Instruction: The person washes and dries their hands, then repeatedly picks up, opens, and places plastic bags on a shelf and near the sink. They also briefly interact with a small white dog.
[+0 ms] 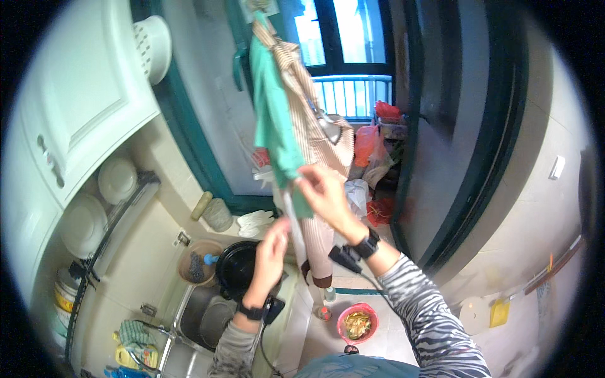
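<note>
My right hand [324,193] is at the lower part of a green cloth [279,123] that hangs from the door, its thumb and fingers close together against the fabric. A striped apron [307,90] hangs beside the cloth. My left hand [272,255] is lower and to the left, above the counter, fingers partly bent; it is slightly blurred, and I cannot tell whether it touches the pale strip hanging near it. Both wrists wear black bands with small devices and cables.
A black basin [236,269] and a tan basin [184,269] stand by the steel sink [189,302]. White gloves [255,223] lie on the ledge. A red basket [358,323] of food scraps and bottles stand on the floor. Bags [366,141] lie beyond the doorway; a white cabinet [90,85] hangs upper left.
</note>
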The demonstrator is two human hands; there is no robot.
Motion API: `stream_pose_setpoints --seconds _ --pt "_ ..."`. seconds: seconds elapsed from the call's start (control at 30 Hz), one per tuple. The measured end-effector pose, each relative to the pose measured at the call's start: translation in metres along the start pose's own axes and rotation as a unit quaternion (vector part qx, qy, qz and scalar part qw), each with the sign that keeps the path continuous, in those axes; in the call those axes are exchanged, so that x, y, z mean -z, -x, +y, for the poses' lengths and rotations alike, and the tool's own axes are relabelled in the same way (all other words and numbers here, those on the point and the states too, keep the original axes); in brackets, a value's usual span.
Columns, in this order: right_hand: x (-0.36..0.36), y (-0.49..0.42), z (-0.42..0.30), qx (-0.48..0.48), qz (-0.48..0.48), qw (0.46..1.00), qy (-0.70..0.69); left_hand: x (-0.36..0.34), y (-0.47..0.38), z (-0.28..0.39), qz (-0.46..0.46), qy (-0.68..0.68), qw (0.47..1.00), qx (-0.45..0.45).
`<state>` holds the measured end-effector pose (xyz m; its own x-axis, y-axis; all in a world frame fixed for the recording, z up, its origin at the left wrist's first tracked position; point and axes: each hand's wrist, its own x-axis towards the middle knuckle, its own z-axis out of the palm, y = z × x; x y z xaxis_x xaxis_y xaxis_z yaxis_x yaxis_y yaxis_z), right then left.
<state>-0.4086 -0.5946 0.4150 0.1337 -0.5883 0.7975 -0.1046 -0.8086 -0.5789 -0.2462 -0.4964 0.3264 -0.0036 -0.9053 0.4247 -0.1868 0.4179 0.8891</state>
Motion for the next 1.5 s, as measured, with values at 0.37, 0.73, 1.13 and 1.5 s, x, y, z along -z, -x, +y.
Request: stream_pose_setpoints --seconds 0.37,0.73,1.13,1.5 --pt "-0.007 0.002 -0.012 -0.332 0.015 0.613 -0.717 -0.052 -0.126 0.053 0.05 0.41 0.911 -0.017" --pt "-0.026 0.004 -0.012 -0.008 0.019 0.994 -0.108 -0.024 -0.126 0.03 0.053 0.312 0.948 -0.034" --pt "-0.029 0.001 0.003 -0.226 -0.083 0.849 -0.47 -0.054 -0.083 0.039 0.024 0.663 0.748 -0.011" --pt "-0.016 0.0 0.009 -0.203 0.028 0.976 -0.076 -0.059 -0.108 0.019 0.163 0.306 0.936 -0.064"
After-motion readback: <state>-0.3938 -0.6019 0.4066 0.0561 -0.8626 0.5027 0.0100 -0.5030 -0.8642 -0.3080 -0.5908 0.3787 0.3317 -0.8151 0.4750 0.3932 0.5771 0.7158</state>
